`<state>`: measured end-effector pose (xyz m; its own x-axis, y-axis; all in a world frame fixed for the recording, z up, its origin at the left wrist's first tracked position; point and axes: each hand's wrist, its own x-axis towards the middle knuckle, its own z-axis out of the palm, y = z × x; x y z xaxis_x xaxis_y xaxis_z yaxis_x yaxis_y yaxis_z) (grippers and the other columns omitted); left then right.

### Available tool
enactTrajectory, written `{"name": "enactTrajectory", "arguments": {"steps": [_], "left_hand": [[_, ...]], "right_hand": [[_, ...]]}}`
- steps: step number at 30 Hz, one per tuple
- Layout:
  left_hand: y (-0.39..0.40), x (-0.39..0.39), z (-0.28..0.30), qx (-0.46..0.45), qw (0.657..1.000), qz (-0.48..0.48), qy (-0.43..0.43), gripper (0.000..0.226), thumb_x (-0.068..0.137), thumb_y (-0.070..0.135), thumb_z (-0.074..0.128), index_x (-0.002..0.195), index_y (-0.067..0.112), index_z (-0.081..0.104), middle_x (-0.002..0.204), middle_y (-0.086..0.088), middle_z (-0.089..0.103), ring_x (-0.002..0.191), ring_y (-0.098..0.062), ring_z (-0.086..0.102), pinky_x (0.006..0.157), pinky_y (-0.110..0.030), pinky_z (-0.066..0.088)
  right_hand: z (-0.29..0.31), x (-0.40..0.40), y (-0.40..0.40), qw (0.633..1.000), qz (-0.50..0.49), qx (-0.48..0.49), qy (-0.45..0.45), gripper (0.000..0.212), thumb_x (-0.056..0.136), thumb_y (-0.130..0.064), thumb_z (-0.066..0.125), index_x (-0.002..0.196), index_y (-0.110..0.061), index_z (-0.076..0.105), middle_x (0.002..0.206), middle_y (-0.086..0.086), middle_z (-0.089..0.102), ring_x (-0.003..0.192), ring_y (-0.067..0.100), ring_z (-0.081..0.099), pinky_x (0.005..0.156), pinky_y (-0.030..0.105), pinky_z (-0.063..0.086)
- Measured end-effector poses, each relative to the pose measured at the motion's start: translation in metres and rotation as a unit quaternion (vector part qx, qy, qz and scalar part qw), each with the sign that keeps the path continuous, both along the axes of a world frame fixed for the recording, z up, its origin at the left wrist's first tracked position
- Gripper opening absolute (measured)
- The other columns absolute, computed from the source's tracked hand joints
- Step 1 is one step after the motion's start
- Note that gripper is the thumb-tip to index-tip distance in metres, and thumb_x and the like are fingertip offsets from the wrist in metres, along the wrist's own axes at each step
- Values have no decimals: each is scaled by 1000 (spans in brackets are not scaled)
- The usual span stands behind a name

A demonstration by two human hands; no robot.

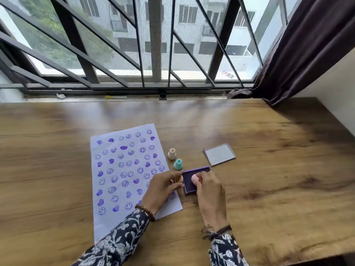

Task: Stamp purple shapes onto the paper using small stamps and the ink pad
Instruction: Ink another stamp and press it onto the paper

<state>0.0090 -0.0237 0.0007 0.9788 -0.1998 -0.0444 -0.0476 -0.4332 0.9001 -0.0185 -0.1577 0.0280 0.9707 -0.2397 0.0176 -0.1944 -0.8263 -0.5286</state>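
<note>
A white paper lies on the wooden table, covered with several purple hearts and smiley faces. To its right sits the purple ink pad. My right hand pinches a pink stamp and presses it onto the pad. My left hand rests at the paper's right edge, fingertips touching the pad's left side, with a yellow stamp partly hidden behind its fingers; whether it grips that stamp is unclear. A cream stamp and a teal stamp stand upright just beyond the pad.
The pad's clear lid lies open-side up to the right of the stamps. A barred window runs along the table's far edge, a dark curtain hangs at the right, and small items lie on the sill.
</note>
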Motion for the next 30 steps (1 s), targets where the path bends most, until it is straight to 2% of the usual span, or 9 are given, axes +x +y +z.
{"name": "enactTrajectory", "arguments": {"steps": [4,8,14,18,20,22,24,28,30], "left_hand": [[2,0,-2,15,999,-22,-22,37,72,7,72,108,15,66,84,6,63,72,5,53,70,-1,37],[2,0,-2,21,999,-26,-29,38,73,8,72,110,14,65,88,2,66,75,2,53,71,1,35],[2,2,-8,14,1000,-12,-23,39,73,9,72,110,17,64,102,-3,71,87,-7,61,78,-5,41],[6,4,-5,17,999,-39,-22,38,73,8,72,110,15,64,93,-8,70,69,11,51,72,-2,38],[11,3,-1,17,998,-50,-20,40,75,7,71,112,18,62,92,-3,68,72,9,52,72,-3,39],[18,1,3,-6,999,-41,-6,42,75,7,70,111,26,60,95,3,68,80,0,58,78,-13,44],[32,-4,9,-28,999,-36,-4,41,75,8,71,104,33,58,93,12,66,81,3,58,78,-15,46],[75,-14,13,5,999,-24,-23,27,75,12,72,98,23,64,95,4,68,83,-2,60,77,-16,47],[101,-20,12,30,999,-2,-38,27,74,10,73,97,22,65,93,4,68,82,-3,60,74,-12,46]], "right_hand": [[6,19,3,996,43,-63,53,17,90,-10,47,88,-7,64,98,12,63,87,28,61,63,27,33],[16,37,-6,994,45,-21,101,14,81,-5,53,79,-1,66,86,20,67,83,32,60,63,30,44],[7,21,6,995,51,-63,61,9,89,-6,50,86,-8,58,97,11,59,86,28,61,61,30,37],[3,23,5,994,55,-79,56,8,89,-7,51,89,-8,59,101,11,58,88,27,60,63,29,37],[3,24,1,995,52,-60,58,9,87,-9,52,86,-7,61,96,14,61,86,29,60,63,29,38],[6,25,-5,997,29,-13,67,8,83,-10,55,81,-7,62,91,16,64,82,31,60,61,27,35],[8,23,-8,997,12,19,67,8,80,-11,55,80,-7,62,89,16,64,80,32,57,61,28,36],[6,2,9,1000,11,17,5,9,86,-15,53,86,-10,61,91,10,59,73,24,53,61,27,35],[4,-15,32,996,14,80,-25,7,86,-17,57,88,-13,63,90,6,58,71,17,54,61,26,38]]}}
